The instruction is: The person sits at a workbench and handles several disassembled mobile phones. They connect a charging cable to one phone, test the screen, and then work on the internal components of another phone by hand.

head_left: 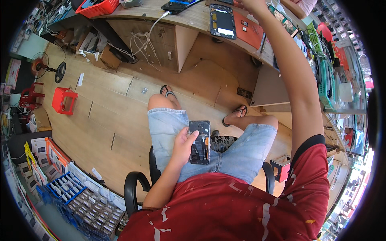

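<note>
My left hand [183, 145] is closed round a smartphone [202, 145] with its back cover off, so dark inner parts and the battery area show. It holds the phone upright over my lap, thumb across its upper part. My right arm stretches far forward over the workbench. The right hand [252, 5] is cut off by the top edge of the view, so its fingers cannot be made out. Nearest to it lie a flat orange-red pad [247, 34] with small pieces on it and a black phone frame [222, 25].
On the workbench [193, 19] are a red basket [97, 7], a phone with a white cable [165, 15] plugged in, and another phone [283, 20]. Green baskets [326, 82] stand at the right. Chair armrests flank me. A red stool [65, 101] and boxed parts [86, 201] are at the left.
</note>
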The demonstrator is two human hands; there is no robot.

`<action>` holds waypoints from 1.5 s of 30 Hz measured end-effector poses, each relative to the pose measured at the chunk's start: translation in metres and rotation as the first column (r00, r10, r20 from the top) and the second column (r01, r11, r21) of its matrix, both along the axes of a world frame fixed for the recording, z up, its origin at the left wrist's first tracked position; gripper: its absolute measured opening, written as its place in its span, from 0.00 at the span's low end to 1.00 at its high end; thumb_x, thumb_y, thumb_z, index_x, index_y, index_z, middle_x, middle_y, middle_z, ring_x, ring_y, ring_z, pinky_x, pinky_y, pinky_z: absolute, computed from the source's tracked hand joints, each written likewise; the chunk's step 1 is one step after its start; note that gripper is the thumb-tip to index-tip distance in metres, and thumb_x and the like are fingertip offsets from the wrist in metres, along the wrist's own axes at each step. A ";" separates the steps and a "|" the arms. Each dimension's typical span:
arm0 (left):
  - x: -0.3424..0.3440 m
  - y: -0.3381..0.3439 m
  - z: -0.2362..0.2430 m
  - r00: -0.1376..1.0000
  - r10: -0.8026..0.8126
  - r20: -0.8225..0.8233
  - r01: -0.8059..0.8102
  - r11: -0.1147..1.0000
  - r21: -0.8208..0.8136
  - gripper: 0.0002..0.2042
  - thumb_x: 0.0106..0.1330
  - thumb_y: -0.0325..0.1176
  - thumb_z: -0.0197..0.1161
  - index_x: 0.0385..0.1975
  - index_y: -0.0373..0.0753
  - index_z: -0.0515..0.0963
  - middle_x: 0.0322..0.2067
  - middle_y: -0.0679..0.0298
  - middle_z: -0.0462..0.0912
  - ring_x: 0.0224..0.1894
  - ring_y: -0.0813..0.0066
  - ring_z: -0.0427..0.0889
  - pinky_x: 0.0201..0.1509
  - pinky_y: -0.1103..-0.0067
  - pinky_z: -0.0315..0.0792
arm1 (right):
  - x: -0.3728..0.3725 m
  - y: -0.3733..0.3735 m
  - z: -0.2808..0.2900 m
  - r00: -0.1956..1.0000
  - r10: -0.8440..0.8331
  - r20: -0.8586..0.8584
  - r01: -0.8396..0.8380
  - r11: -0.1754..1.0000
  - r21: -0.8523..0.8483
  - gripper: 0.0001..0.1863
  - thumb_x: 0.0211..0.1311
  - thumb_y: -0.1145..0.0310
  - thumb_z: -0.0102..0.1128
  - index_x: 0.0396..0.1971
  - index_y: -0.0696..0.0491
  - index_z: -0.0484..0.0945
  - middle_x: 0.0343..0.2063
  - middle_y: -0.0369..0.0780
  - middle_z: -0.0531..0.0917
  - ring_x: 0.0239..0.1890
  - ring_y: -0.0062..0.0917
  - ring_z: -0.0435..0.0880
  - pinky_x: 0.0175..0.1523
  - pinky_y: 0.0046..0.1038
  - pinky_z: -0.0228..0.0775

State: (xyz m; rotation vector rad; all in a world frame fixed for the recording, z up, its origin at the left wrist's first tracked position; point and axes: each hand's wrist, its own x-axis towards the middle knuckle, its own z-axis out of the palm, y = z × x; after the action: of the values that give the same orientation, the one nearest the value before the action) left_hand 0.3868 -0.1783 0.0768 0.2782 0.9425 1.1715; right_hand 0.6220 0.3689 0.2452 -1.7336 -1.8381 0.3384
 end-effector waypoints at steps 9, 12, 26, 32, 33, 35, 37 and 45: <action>-0.006 0.006 -0.006 1.000 -0.027 0.009 0.027 1.000 0.015 0.09 0.81 0.29 0.64 0.54 0.34 0.78 0.43 0.62 0.90 0.40 0.82 0.88 0.45 0.80 0.82 | -0.003 0.030 -0.007 0.997 -0.017 0.078 0.007 0.993 0.120 0.15 0.51 0.63 0.81 0.24 0.60 0.85 0.24 0.48 0.88 0.27 0.37 0.90 0.35 0.37 0.83; -0.007 0.007 -0.006 0.999 -0.033 -0.001 0.033 0.999 0.018 0.09 0.81 0.29 0.64 0.54 0.34 0.78 0.43 0.62 0.90 0.41 0.82 0.87 0.46 0.80 0.82 | -0.014 0.014 -0.001 0.990 -0.055 0.132 0.034 0.988 0.154 0.16 0.52 0.62 0.77 0.27 0.62 0.87 0.27 0.52 0.89 0.32 0.43 0.91 0.41 0.41 0.85; -0.001 0.006 -0.011 0.997 -0.052 -0.053 0.052 0.999 0.005 0.07 0.81 0.29 0.64 0.53 0.35 0.78 0.43 0.62 0.90 0.41 0.80 0.88 0.47 0.79 0.81 | 0.011 -0.044 0.009 0.997 0.000 0.084 -0.024 0.959 0.281 0.18 0.55 0.61 0.68 0.27 0.65 0.88 0.22 0.59 0.85 0.30 0.51 0.90 0.43 0.47 0.83; 0.000 0.009 -0.008 0.995 -0.088 -0.043 0.089 0.996 0.011 0.07 0.80 0.27 0.63 0.52 0.36 0.78 0.43 0.60 0.90 0.40 0.78 0.90 0.45 0.78 0.84 | 0.045 -0.131 0.066 1.000 -0.002 -0.024 0.004 0.997 0.081 0.17 0.64 0.59 0.67 0.28 0.59 0.91 0.23 0.44 0.90 0.24 0.33 0.89 0.37 0.37 0.83; -0.001 0.009 -0.010 0.995 -0.097 -0.017 0.097 0.995 -0.006 0.06 0.80 0.27 0.63 0.51 0.35 0.77 0.42 0.59 0.90 0.38 0.76 0.90 0.43 0.77 0.85 | 0.053 -0.148 0.075 1.000 -0.004 -0.017 0.005 0.998 0.064 0.17 0.66 0.58 0.69 0.33 0.60 0.91 0.22 0.40 0.88 0.23 0.26 0.87 0.34 0.30 0.80; 0.002 0.012 -0.007 0.994 -0.098 -0.048 0.098 0.995 0.006 0.07 0.80 0.29 0.63 0.50 0.35 0.76 0.40 0.57 0.90 0.36 0.70 0.91 0.43 0.72 0.88 | 0.074 -0.185 0.082 0.999 0.010 -0.047 -0.005 0.994 0.109 0.17 0.65 0.60 0.69 0.30 0.61 0.89 0.14 0.37 0.83 0.17 0.19 0.85 0.27 0.26 0.77; 0.006 0.012 -0.009 0.993 -0.085 -0.083 0.086 0.996 0.010 0.07 0.80 0.30 0.62 0.51 0.35 0.76 0.39 0.56 0.90 0.34 0.66 0.92 0.41 0.69 0.89 | 0.095 -0.221 0.088 1.000 -0.016 -0.012 0.016 0.997 0.075 0.16 0.66 0.60 0.69 0.30 0.61 0.88 0.15 0.37 0.83 0.18 0.19 0.85 0.28 0.25 0.77; 0.016 0.013 -0.012 0.986 -0.159 -0.050 0.160 0.987 0.021 0.07 0.80 0.28 0.64 0.51 0.35 0.77 0.41 0.57 0.91 0.36 0.72 0.91 0.42 0.74 0.87 | 0.202 -0.329 0.065 0.957 -0.288 -0.028 0.288 0.958 -0.019 0.13 0.64 0.66 0.68 0.31 0.62 0.89 0.17 0.41 0.86 0.18 0.21 0.86 0.28 0.28 0.79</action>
State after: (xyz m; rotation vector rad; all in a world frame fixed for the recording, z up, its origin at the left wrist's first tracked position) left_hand 0.4025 -0.1649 0.0647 0.3967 0.9305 1.0338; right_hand 0.8240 0.0395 0.3103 -1.9623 -1.5356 0.2589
